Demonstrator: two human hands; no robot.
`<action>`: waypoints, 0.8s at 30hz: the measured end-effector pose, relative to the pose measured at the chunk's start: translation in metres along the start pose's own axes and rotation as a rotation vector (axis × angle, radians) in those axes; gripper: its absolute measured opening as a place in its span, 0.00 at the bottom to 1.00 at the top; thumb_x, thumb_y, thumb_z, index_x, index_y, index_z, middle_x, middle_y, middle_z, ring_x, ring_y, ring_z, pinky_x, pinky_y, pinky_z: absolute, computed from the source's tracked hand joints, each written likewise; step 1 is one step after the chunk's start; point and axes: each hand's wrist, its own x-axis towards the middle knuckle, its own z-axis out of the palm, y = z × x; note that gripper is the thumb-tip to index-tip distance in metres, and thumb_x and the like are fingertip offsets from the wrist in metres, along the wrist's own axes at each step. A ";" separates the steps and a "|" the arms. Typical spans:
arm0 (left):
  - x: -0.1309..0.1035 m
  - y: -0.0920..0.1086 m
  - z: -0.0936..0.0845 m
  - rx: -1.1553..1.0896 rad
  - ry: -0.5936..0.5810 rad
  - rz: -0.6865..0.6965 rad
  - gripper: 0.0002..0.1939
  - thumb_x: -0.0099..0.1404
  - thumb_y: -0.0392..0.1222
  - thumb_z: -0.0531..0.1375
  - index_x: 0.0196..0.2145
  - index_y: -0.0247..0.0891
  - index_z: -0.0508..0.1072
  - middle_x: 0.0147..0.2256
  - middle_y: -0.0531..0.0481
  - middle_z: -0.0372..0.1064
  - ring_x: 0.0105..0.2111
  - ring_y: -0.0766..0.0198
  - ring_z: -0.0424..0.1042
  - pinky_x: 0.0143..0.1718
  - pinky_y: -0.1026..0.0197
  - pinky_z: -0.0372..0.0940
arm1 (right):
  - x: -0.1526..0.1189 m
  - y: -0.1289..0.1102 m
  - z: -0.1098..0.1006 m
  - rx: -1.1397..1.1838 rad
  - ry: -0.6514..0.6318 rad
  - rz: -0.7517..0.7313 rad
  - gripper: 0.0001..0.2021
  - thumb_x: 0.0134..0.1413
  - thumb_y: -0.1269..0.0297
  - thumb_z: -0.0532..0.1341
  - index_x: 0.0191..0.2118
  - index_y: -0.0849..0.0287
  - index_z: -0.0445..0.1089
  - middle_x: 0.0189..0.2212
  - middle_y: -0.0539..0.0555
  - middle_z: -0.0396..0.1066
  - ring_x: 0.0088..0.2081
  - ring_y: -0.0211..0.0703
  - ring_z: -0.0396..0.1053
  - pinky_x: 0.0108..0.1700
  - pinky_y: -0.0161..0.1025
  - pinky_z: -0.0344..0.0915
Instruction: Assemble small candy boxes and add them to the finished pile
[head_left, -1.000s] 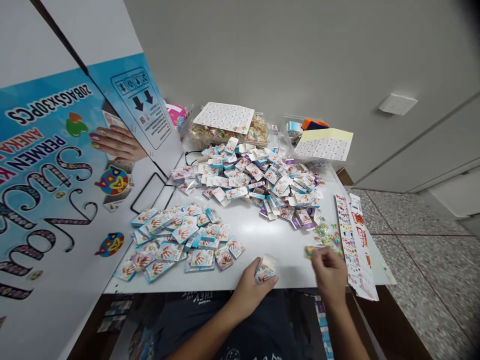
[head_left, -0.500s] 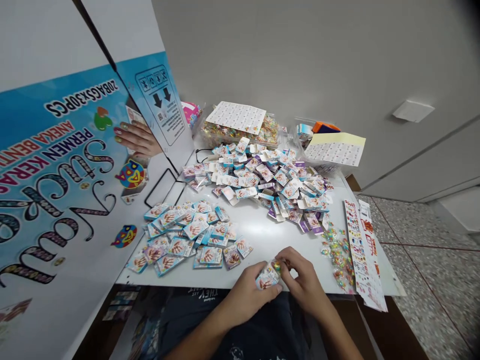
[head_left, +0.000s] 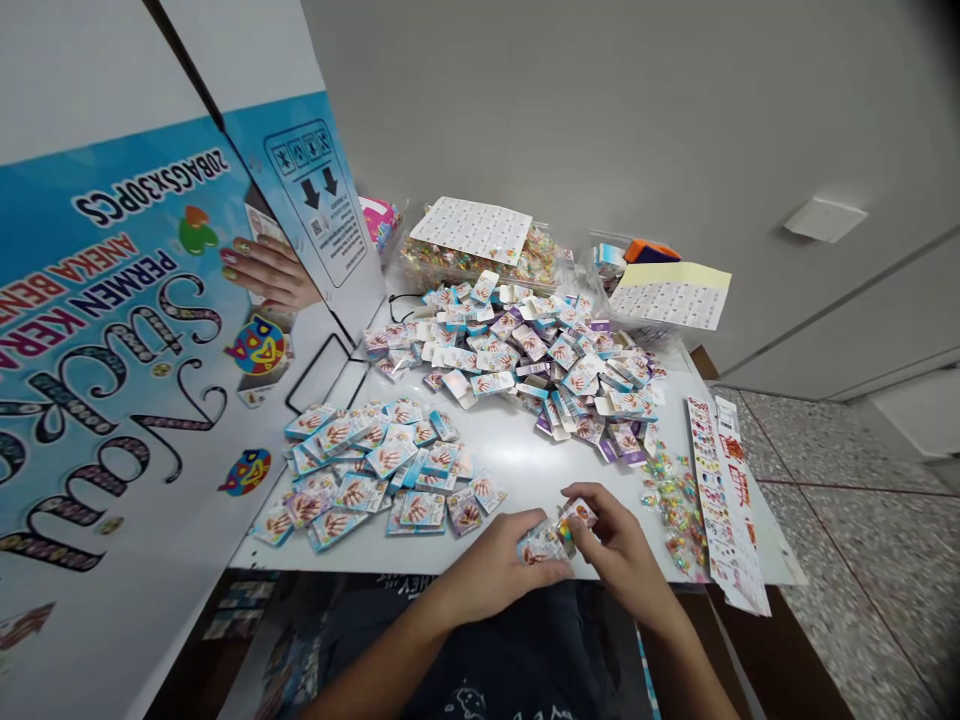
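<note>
Near the table's front edge, my left hand (head_left: 499, 565) grips a small white-and-blue printed candy box (head_left: 541, 545), tilted with its end towards the right. My right hand (head_left: 611, 535) meets it there, thumb and fingers closed on a small white printed paper piece (head_left: 582, 511). Colourful wrapped candy (head_left: 565, 532) shows between the two hands at the box's end; how far inside it sits is hidden by the fingers. To the left lies a pile of closed candy boxes (head_left: 390, 455). Behind the hands spreads a larger heap of boxes (head_left: 525, 350), many with open flaps.
Loose wrapped candies (head_left: 675, 505) lie right of my hands, beside printed sticker sheets (head_left: 724, 500) along the edge. A bag of candies (head_left: 480, 255) and another bag topped with a yellow-edged sheet (head_left: 671, 295) stand at the back. A large printed carton (head_left: 165, 330) walls the left side.
The white printed piece now shows in my right fingers at the box's end. Both hands have shifted slightly right, and the box is turned more to the right.
</note>
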 end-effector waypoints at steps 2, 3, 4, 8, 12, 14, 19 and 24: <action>-0.001 -0.002 0.000 -0.048 -0.055 -0.034 0.20 0.61 0.53 0.67 0.46 0.38 0.76 0.38 0.50 0.72 0.33 0.62 0.70 0.36 0.63 0.66 | 0.001 -0.002 -0.001 -0.005 -0.013 -0.005 0.12 0.65 0.62 0.58 0.53 0.55 0.68 0.38 0.51 0.73 0.31 0.39 0.68 0.34 0.35 0.68; -0.001 -0.004 0.001 -0.081 -0.075 -0.059 0.22 0.62 0.54 0.67 0.48 0.38 0.75 0.39 0.51 0.72 0.31 0.63 0.69 0.33 0.63 0.66 | 0.002 -0.003 -0.001 -0.026 -0.012 -0.035 0.12 0.65 0.64 0.58 0.52 0.54 0.68 0.39 0.51 0.72 0.32 0.39 0.68 0.35 0.35 0.68; -0.001 -0.005 0.003 -0.115 -0.081 -0.075 0.22 0.63 0.55 0.66 0.48 0.38 0.75 0.38 0.51 0.71 0.28 0.65 0.69 0.31 0.64 0.65 | 0.002 -0.003 0.000 -0.052 -0.007 -0.081 0.12 0.64 0.65 0.58 0.52 0.54 0.68 0.39 0.52 0.72 0.34 0.40 0.69 0.37 0.35 0.68; 0.001 -0.012 0.011 -0.195 -0.044 -0.051 0.21 0.68 0.56 0.60 0.47 0.35 0.72 0.33 0.53 0.67 0.26 0.66 0.68 0.29 0.64 0.64 | 0.001 -0.007 0.003 -0.108 0.000 -0.237 0.11 0.65 0.68 0.56 0.50 0.54 0.70 0.45 0.57 0.70 0.45 0.45 0.71 0.45 0.39 0.70; 0.001 -0.017 0.016 -0.200 0.032 -0.016 0.19 0.70 0.54 0.57 0.47 0.35 0.73 0.31 0.51 0.67 0.28 0.64 0.67 0.29 0.63 0.64 | -0.001 -0.011 0.002 -0.058 -0.032 -0.238 0.10 0.67 0.64 0.57 0.50 0.54 0.73 0.46 0.58 0.71 0.48 0.48 0.71 0.49 0.42 0.71; -0.001 -0.019 0.015 -0.163 0.076 0.008 0.17 0.68 0.51 0.59 0.45 0.35 0.74 0.32 0.49 0.69 0.30 0.62 0.67 0.32 0.62 0.65 | -0.002 -0.006 0.004 -0.027 -0.033 -0.203 0.10 0.67 0.62 0.59 0.50 0.54 0.73 0.43 0.57 0.72 0.45 0.47 0.72 0.48 0.41 0.71; -0.003 -0.018 0.011 -0.034 -0.013 0.038 0.15 0.68 0.48 0.60 0.49 0.39 0.72 0.37 0.49 0.70 0.35 0.61 0.69 0.42 0.59 0.66 | -0.005 0.014 0.017 0.028 0.230 -0.129 0.23 0.63 0.62 0.64 0.61 0.52 0.62 0.51 0.59 0.72 0.46 0.47 0.72 0.49 0.44 0.71; 0.006 -0.018 0.011 -0.353 0.017 -0.039 0.17 0.66 0.54 0.62 0.42 0.38 0.68 0.37 0.51 0.65 0.35 0.63 0.68 0.37 0.60 0.69 | -0.008 0.015 0.024 -0.178 0.182 -0.356 0.08 0.66 0.67 0.59 0.46 0.51 0.75 0.56 0.59 0.72 0.57 0.55 0.67 0.58 0.58 0.64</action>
